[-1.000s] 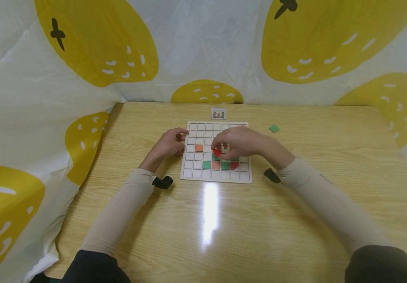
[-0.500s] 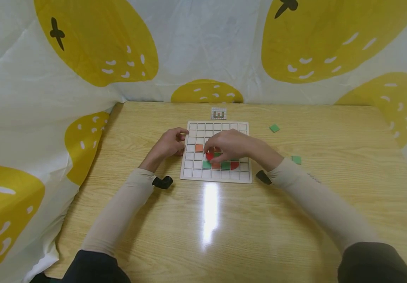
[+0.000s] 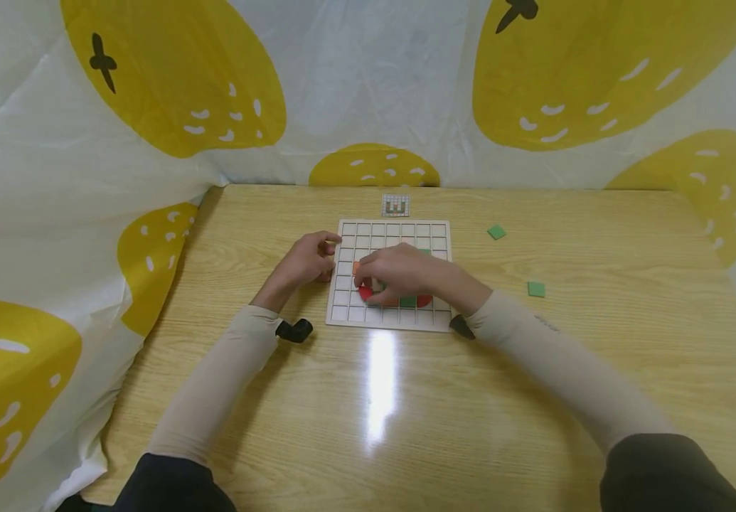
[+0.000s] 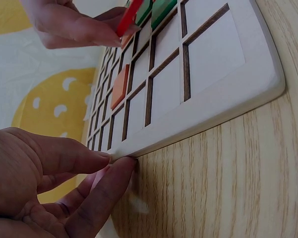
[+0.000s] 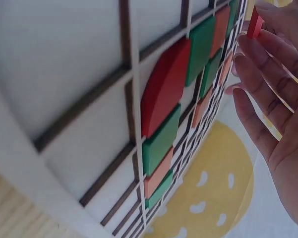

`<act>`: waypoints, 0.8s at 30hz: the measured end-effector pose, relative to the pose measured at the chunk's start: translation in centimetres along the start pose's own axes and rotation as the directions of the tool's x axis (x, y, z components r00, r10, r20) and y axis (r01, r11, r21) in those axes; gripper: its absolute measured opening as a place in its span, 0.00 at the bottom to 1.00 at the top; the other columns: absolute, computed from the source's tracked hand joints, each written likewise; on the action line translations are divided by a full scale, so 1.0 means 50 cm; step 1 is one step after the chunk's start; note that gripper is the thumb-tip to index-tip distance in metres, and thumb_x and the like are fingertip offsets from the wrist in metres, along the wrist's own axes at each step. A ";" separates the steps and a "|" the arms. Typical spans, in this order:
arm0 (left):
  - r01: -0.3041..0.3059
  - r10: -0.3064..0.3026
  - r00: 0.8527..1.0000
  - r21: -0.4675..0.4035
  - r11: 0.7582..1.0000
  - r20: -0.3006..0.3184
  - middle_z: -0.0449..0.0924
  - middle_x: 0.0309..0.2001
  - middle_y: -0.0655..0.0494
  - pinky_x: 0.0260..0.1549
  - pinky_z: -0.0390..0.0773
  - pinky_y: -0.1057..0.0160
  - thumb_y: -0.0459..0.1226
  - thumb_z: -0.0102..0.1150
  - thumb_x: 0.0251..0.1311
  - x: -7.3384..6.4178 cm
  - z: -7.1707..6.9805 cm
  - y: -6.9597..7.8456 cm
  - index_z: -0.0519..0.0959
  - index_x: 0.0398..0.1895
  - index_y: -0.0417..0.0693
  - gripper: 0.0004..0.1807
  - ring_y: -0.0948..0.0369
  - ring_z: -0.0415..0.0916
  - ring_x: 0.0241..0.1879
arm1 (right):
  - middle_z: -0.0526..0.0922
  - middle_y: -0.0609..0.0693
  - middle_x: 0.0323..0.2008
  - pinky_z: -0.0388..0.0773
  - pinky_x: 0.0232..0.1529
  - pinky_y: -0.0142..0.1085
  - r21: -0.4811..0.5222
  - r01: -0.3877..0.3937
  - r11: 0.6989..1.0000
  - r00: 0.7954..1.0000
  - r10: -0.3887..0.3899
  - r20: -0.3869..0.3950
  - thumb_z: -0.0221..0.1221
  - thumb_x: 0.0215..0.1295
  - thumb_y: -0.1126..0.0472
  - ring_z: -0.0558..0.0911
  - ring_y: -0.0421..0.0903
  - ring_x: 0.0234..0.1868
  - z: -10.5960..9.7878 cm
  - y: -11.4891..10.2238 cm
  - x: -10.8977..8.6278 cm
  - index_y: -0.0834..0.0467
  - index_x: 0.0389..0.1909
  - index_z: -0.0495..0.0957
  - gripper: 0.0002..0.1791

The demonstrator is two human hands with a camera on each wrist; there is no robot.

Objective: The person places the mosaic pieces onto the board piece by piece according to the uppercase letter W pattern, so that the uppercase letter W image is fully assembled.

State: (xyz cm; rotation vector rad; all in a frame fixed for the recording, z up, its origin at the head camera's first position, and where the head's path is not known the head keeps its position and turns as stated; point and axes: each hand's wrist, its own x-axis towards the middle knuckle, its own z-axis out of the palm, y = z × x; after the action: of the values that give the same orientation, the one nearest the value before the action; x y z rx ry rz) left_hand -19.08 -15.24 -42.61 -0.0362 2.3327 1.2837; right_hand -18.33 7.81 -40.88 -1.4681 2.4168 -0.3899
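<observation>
A white grid board (image 3: 348,313) lies on the table with green, orange and red pieces in several of its cells. My left hand (image 3: 308,257) is at the board's left edge, thumb and finger pinching the rim in the left wrist view. Over the board's lower left part, my right hand (image 3: 396,270) pinches a red piece (image 5: 255,24) between thumb and fingers, raised above the cells. Beneath that hand, some pieces are hidden in the head view. The right wrist view shows a red round-edged piece (image 5: 166,87) beside a green tile (image 5: 201,49). An orange tile (image 4: 120,88) sits near the left edge.
Behind the board lies a small pattern card (image 3: 396,205). Two loose green tiles are to the right, one farther back (image 3: 497,232) and one nearer (image 3: 536,289). A white cloth with yellow shapes (image 3: 374,165) hangs along the table's back and left.
My right hand has moved left and toward me across the board, carrying the red piece. The nearer loose green tile has come out from behind the right arm. My left hand stays put.
</observation>
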 end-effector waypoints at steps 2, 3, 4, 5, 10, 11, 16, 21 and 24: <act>-0.005 0.005 1.000 0.004 1.000 0.000 0.70 0.50 0.46 0.32 0.84 0.61 0.23 0.53 0.66 -0.001 0.000 0.002 0.70 0.70 0.47 0.29 0.53 0.72 0.38 | 0.83 0.42 0.47 0.78 0.34 0.35 -0.019 0.014 1.000 1.000 -0.014 -0.007 0.68 0.63 0.47 0.76 0.38 0.36 0.003 -0.003 0.004 0.48 0.49 0.84 0.16; -0.008 0.008 1.000 0.007 1.000 -0.001 0.70 0.49 0.46 0.32 0.84 0.61 0.22 0.53 0.66 -0.001 -0.001 0.002 0.71 0.70 0.47 0.29 0.54 0.72 0.38 | 0.83 0.42 0.47 0.78 0.34 0.35 -0.031 0.020 0.999 1.000 -0.020 -0.008 0.68 0.63 0.47 0.76 0.38 0.36 0.005 -0.004 0.007 0.48 0.48 0.84 0.16; -0.010 0.010 1.000 0.010 1.000 -0.001 0.70 0.49 0.46 0.32 0.84 0.61 0.22 0.53 0.66 -0.002 -0.001 0.002 0.71 0.69 0.47 0.29 0.54 0.72 0.37 | 0.83 0.42 0.47 0.78 0.35 0.35 -0.036 0.025 0.999 1.000 -0.025 -0.009 0.68 0.63 0.47 0.77 0.38 0.36 0.006 -0.006 0.009 0.48 0.48 0.84 0.16; -0.013 0.013 1.000 0.012 1.000 -0.001 0.70 0.48 0.45 0.32 0.83 0.61 0.22 0.53 0.65 -0.002 -0.001 0.003 0.71 0.69 0.46 0.29 0.54 0.72 0.37 | 0.82 0.41 0.47 0.78 0.35 0.35 -0.042 0.026 0.999 1.000 -0.027 -0.009 0.68 0.64 0.47 0.77 0.38 0.36 0.007 -0.007 0.011 0.48 0.48 0.84 0.15; -0.017 0.017 1.000 0.024 1.000 0.000 0.70 0.48 0.45 0.31 0.83 0.61 0.22 0.53 0.66 -0.003 -0.002 0.003 0.72 0.68 0.46 0.28 0.54 0.72 0.36 | 0.80 0.42 0.42 0.79 0.36 0.36 -0.074 0.028 0.997 1.000 -0.029 -0.012 0.67 0.64 0.46 0.78 0.38 0.38 0.012 -0.013 0.018 0.48 0.46 0.84 0.14; -0.016 0.016 1.000 0.024 1.000 0.002 0.70 0.48 0.45 0.31 0.83 0.61 0.23 0.53 0.66 -0.003 -0.002 0.003 0.72 0.68 0.46 0.28 0.54 0.72 0.36 | 0.80 0.42 0.41 0.80 0.36 0.36 -0.078 0.028 0.997 0.999 -0.030 -0.014 0.67 0.65 0.47 0.78 0.38 0.38 0.013 -0.014 0.019 0.49 0.46 0.84 0.14; -0.012 0.012 1.000 0.026 1.000 0.000 0.70 0.49 0.45 0.31 0.83 0.62 0.23 0.53 0.66 -0.002 -0.003 0.003 0.71 0.69 0.46 0.28 0.54 0.72 0.36 | 0.79 0.41 0.38 0.80 0.36 0.35 -0.098 0.035 0.995 0.999 -0.037 -0.016 0.66 0.66 0.48 0.79 0.37 0.38 0.019 -0.015 0.024 0.48 0.43 0.85 0.10; -0.011 0.011 1.000 0.024 1.000 -0.001 0.70 0.48 0.45 0.31 0.84 0.62 0.23 0.53 0.65 -0.001 -0.002 0.002 0.71 0.69 0.47 0.29 0.53 0.73 0.36 | 0.78 0.41 0.37 0.80 0.34 0.35 -0.112 0.040 0.993 0.999 -0.043 -0.023 0.66 0.66 0.49 0.78 0.37 0.37 0.021 -0.015 0.026 0.47 0.41 0.85 0.08; -0.011 0.011 1.000 0.022 1.000 0.000 0.71 0.48 0.45 0.30 0.83 0.62 0.23 0.53 0.65 -0.001 -0.003 0.002 0.72 0.69 0.47 0.28 0.54 0.73 0.36 | 0.79 0.41 0.37 0.80 0.34 0.35 -0.116 0.047 0.992 0.998 -0.050 -0.029 0.65 0.66 0.50 0.78 0.37 0.37 0.023 -0.013 0.027 0.47 0.41 0.85 0.08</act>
State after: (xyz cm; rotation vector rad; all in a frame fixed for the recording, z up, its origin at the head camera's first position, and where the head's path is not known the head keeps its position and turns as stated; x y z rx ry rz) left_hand -19.12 -15.31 -42.47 -0.0165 2.3507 1.2628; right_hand -17.97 6.23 -41.83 -1.5826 2.4698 -0.2908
